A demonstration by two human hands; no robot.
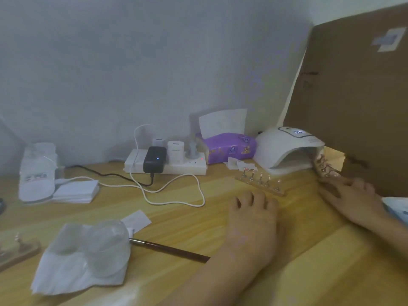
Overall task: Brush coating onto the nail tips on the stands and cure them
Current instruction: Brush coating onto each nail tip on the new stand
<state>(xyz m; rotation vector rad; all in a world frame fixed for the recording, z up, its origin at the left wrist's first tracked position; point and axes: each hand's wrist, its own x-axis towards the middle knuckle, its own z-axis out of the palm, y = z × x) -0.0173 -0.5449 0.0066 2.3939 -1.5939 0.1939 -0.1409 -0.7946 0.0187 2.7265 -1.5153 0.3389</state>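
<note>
The left hand (254, 219) lies palm down on the table (176, 217), fingers loosely bent and holding nothing. It rests just short of a stand (260, 183) of nail tips, probably parked there to steady or take it next.

The right hand (355, 196) reaches forward, fingers stretched toward the near end of a second stand (326, 168). That stand sits slanted at the mouth of the lamp (287, 146), its far end under the arch. Blur hides whether the fingertips pinch it or only touch it, so I cannot tell.

The lamp's display is lit, so this looks like the curing step, with one stand either going in or coming out.

The brush (170, 249) lies idle left of the left arm, its tip at a tissue (77, 268), likely to keep coating off the wood. A third stand (17, 250) sits at the far left edge, well apart. A box (353, 107) rises just behind the lamp.
</note>
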